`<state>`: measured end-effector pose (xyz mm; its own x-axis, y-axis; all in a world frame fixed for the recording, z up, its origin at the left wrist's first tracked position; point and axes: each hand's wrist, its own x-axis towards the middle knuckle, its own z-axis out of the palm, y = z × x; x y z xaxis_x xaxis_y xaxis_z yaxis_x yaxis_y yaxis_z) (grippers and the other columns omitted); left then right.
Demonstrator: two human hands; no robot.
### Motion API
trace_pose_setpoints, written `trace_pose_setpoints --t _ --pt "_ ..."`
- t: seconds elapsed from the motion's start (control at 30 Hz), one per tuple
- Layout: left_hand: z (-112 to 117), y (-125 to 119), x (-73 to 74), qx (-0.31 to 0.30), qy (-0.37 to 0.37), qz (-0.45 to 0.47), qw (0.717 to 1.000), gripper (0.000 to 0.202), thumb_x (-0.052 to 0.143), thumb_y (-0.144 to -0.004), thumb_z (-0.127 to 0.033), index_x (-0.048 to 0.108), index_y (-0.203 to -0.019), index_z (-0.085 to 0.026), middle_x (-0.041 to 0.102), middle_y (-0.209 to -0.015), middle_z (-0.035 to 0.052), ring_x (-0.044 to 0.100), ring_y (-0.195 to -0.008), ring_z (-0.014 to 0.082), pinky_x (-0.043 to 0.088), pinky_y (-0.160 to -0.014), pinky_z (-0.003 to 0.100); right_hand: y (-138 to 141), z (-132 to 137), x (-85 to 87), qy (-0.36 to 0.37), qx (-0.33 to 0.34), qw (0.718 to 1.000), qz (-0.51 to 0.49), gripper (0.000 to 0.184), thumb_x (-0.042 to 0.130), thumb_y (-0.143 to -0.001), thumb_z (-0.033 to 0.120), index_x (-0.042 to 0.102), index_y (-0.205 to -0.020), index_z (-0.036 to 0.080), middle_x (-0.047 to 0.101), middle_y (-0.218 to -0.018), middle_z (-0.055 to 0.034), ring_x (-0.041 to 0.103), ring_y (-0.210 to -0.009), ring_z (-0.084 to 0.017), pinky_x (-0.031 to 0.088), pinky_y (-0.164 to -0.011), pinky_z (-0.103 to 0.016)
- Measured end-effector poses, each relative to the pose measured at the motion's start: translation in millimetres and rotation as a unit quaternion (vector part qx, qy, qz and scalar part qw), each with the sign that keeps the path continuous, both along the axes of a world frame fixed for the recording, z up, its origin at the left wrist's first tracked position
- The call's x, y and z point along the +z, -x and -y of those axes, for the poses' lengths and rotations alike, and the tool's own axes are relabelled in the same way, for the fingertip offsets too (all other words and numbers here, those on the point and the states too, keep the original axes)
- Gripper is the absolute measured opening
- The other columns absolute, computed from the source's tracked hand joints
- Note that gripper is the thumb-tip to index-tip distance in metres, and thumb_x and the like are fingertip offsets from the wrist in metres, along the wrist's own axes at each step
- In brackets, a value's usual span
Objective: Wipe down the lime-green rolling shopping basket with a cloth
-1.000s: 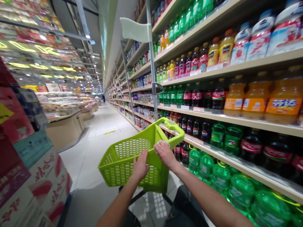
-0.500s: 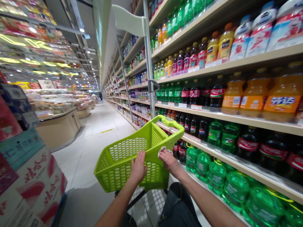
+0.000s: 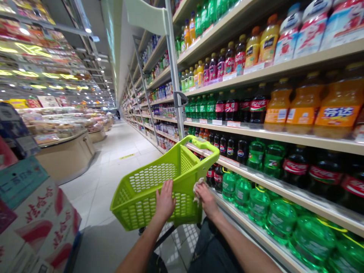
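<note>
A lime-green plastic shopping cart (image 3: 133, 212) with perforated sides stands in front of me, its handle towards the shelves. My left hand (image 3: 165, 201) lies flat with fingers stretched on the cart's near side wall. Bunched in my right hand (image 3: 207, 197) is a whitish cloth (image 3: 197, 188), held against the same side, close below the handle end. The fingers of that hand are closed round the cloth. No goods show in the part of the basket I can see.
Shelves (image 3: 284, 138) of bottled drinks run along the right, with large green bottles (image 3: 280, 216) on the lowest level. Printed cartons (image 3: 42, 212) are stacked at the left. Farther off stands a rounded display counter (image 3: 68, 151), beside a tiled aisle (image 3: 113, 142).
My right hand and the cloth have slid slightly down along the cart's side, and more of the cloth shows. The left hand stays in place; the view has shifted a little.
</note>
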<state>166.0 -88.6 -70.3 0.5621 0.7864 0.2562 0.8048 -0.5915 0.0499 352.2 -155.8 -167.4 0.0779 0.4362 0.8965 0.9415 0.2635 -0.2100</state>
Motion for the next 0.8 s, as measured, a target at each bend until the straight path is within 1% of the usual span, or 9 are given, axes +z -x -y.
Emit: trace_pose_setpoints --t 0.1,0.23,0.3,0.37,0.5,0.57,0.7,0.77,0.8 --pt "-1 -1 -1.1 -0.001 0.002 0.001 1.0 0.068 0.042 -0.073 -0.014 0.018 -0.136 -0.014 0.017 -0.144 0.0058 0.013 -0.132 0.019 0.017 -0.105 0.045 -1 4 12.7 0.0 0.04 0.999 0.022 0.033 0.041 -0.083 0.013 0.056 -0.11 0.023 0.062 -0.109 -0.0053 0.05 -0.112 -0.017 0.046 -0.091 -0.037" --pt "1 -2 -0.4 0.0 0.001 0.003 1.0 0.067 0.041 -0.073 -0.015 0.018 -0.136 -0.015 0.017 -0.144 0.0063 0.013 -0.132 0.0194 0.016 -0.105 0.046 -25 -6 89.1 -0.093 -0.027 0.994 -0.055 0.034 0.037 -0.084 0.012 0.055 -0.112 0.02 0.051 -0.124 -0.0071 0.038 -0.122 -0.018 0.032 -0.102 -0.043" --pt "4 -2 0.8 -0.002 0.001 0.003 1.0 0.067 0.041 -0.073 -0.016 0.018 -0.136 -0.014 0.017 -0.144 0.0068 0.013 -0.132 0.0198 0.017 -0.105 0.046 -29 -15 110.8 -0.086 -0.072 0.992 -0.064 0.032 0.035 -0.084 0.012 0.058 -0.106 0.019 0.048 -0.127 -0.0081 0.034 -0.124 -0.019 0.03 -0.102 -0.045" --pt "7 -3 1.4 -0.003 0.002 -0.002 1.0 0.067 0.041 -0.074 -0.017 0.017 -0.136 -0.014 0.017 -0.144 0.0071 0.013 -0.132 0.0205 0.017 -0.104 0.047 -21 -22 111.8 -0.039 -0.076 0.996 -0.022 0.031 0.035 -0.084 0.012 0.06 -0.101 0.019 0.05 -0.124 -0.0082 0.036 -0.123 -0.019 0.03 -0.101 -0.045" --pt "4 -3 0.3 -0.005 0.006 -0.007 1.0 0.067 0.043 -0.074 -0.017 0.018 -0.136 -0.014 0.017 -0.143 0.0083 0.012 -0.132 0.0214 0.017 -0.104 0.048 2 -29 99.8 0.06 0.011 0.986 0.157 0.027 0.042 -0.084 0.015 0.061 -0.101 0.024 0.06 -0.112 -0.0035 0.047 -0.113 -0.016 0.035 -0.096 -0.037" --pt "3 -4 4.4 -0.008 0.03 0.012 0.999 0.067 0.046 -0.073 -0.016 0.021 -0.135 -0.015 0.019 -0.143 0.0093 0.013 -0.132 0.0218 0.016 -0.104 0.048 -1 -27 110.0 0.074 -0.004 0.982 0.174 0.026 0.045 -0.082 0.017 0.059 -0.103 0.024 0.061 -0.109 -0.0039 0.05 -0.108 -0.018 0.035 -0.095 -0.039" --pt "34 -6 42.4 -0.013 0.15 0.162 0.975 0.052 0.05 -0.072 -0.015 0.043 -0.123 -0.014 0.029 -0.14 0.0106 0.023 -0.129 0.0236 0.018 -0.105 0.044 -30 -19 151.5 0.057 -0.098 0.992 0.057 0.031 0.044 -0.079 0.014 0.057 -0.107 0.019 0.062 -0.103 -0.0075 0.052 -0.099 -0.019 0.037 -0.09 -0.036" --pt "72 -6 74.2 -0.156 0.262 0.27 0.913 0.04 0.048 -0.073 -0.017 0.053 -0.113 -0.016 0.048 -0.126 0.0087 0.041 -0.119 0.0199 0.028 -0.101 0.036 -41 -18 164.4 0.038 -0.135 0.99 0.017 0.033 0.042 -0.078 0.012 0.058 -0.106 0.017 0.061 -0.104 -0.008 0.051 -0.099 -0.02 0.038 -0.088 -0.034" --pt "95 -6 90.2 -0.259 0.341 0.296 0.854 0.036 0.047 -0.075 -0.021 0.055 -0.11 -0.017 0.056 -0.117 0.0071 0.049 -0.111 0.0196 0.035 -0.097 0.035 -42 -18 166.7 0.037 -0.154 0.987 0.005 0.034 0.041 -0.077 0.012 0.058 -0.106 0.017 0.061 -0.104 -0.0082 0.051 -0.099 -0.021 0.037 -0.088 -0.035"
